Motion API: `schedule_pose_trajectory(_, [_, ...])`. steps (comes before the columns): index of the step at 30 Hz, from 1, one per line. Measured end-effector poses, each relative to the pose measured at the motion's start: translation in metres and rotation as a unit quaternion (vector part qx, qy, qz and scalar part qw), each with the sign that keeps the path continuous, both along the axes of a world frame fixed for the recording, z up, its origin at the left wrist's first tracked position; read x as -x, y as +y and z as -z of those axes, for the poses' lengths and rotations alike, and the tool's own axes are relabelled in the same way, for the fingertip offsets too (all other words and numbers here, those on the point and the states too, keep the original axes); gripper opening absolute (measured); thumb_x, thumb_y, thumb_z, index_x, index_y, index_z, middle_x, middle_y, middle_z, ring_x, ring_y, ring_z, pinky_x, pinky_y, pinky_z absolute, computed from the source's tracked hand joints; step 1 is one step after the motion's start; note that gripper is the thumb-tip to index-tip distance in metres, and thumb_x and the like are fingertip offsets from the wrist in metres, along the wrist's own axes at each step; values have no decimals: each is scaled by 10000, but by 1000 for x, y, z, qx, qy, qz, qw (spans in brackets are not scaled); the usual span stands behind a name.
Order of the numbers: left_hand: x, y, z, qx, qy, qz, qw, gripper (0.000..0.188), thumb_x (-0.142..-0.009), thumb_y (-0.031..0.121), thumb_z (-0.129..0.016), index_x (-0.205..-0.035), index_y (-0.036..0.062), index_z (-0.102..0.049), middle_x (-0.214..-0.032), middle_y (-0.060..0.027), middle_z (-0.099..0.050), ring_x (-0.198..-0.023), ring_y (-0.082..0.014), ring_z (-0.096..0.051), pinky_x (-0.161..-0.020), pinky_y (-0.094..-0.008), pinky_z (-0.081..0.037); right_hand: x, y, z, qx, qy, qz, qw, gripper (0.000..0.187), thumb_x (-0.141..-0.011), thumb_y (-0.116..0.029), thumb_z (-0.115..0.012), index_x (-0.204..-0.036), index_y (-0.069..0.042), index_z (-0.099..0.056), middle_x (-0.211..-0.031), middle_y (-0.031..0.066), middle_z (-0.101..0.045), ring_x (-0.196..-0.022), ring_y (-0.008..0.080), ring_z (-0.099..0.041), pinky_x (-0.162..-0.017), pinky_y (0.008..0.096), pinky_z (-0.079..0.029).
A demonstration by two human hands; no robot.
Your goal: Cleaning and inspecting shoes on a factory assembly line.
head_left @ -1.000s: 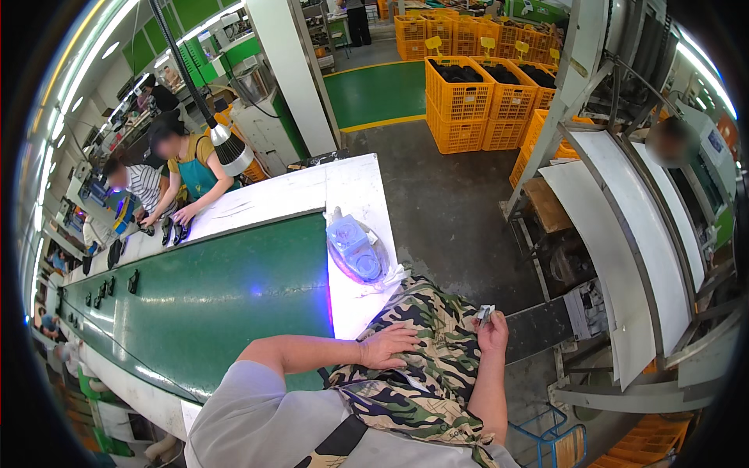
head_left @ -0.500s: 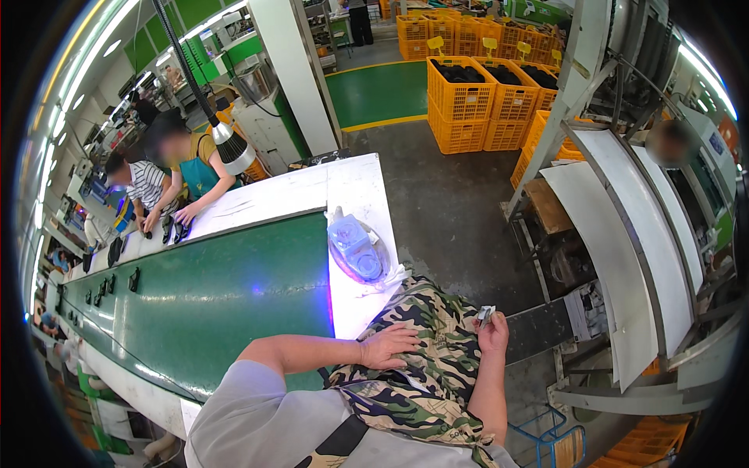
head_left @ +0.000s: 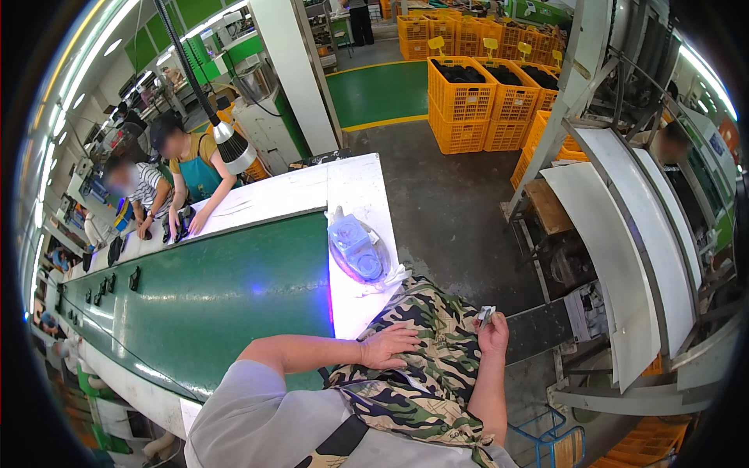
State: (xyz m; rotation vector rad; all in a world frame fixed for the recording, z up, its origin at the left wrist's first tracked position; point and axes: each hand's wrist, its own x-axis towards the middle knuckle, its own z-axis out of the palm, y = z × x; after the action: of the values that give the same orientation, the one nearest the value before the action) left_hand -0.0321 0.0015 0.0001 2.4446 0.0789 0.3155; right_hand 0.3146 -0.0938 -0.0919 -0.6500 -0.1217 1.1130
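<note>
Right fingers [head_left: 499, 320] pinching small silvery piece [head_left: 485, 313] at their tips, left fingers [head_left: 399, 339] flat on apron [head_left: 446, 355]

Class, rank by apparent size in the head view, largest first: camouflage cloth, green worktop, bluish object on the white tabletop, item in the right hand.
1. Green worktop
2. Camouflage cloth
3. Bluish object
4. Item held in the right hand
</note>
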Motion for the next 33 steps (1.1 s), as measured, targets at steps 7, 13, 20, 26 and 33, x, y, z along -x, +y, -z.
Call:
schedule_pose_trajectory(7, [1,0,1,8,9,1,1000,524,-958,432,-596,-1323,57,-582,-1456,-159,-533,-1444,-359,-401,-1209,-571,-208,-1,0,-1,0,6,-11,1000,72,-934,-165,-667,-934,-102,-631,-931,108,-720,-824,287,-693,-770,500,-568])
schedule_pose_trajectory(13, [0,1,-2,9,10,4,1000,538,-948,432,-608,-1333,58,-579,-1451,-162,-535,-1442,-359,-404,-1209,-566,-211,-2,-1,4,-2,0,0,1000,79,-934,-165,-670,-933,-101,-625,-932,112,-716,-835,297,-691,-781,505,-565])
schedule_pose_trajectory(20, [0,-1,-2,1,3,-1,1000,515,-949,417,-609,-1320,60,-588,-1429,-162,-549,-1432,-348,-416,-1213,-554,-218,-1,1,4,-2,-4,2,1000,49,-937,-139,-651,-934,-94,-630,-958,99,-715,-848,262,-693,-715,474,-592])
schedule_pose_trajectory(26, [-1,0,-4,5,9,2,1000,516,-947,412,-612,-1320,58,-586,-1432,-165,-546,-1438,-353,-406,-1212,-562,-215,-1,-1,3,-4,-6,-1,1000,44,-937,-136,-649,-943,-94,-635,-971,101,-718,-855,263,-693,-718,474,-591])
schedule_pose_trajectory(33, [0,0,-1,3,8,3,1000,517,-948,409,-612,-1325,55,-586,-1437,-166,-543,-1437,-354,-406,-1213,-563,-215,0,-1,1,2,-2,3,1000,47,-942,-141,-647,-945,-96,-637,-967,106,-717,-825,260,-685,-701,467,-585])
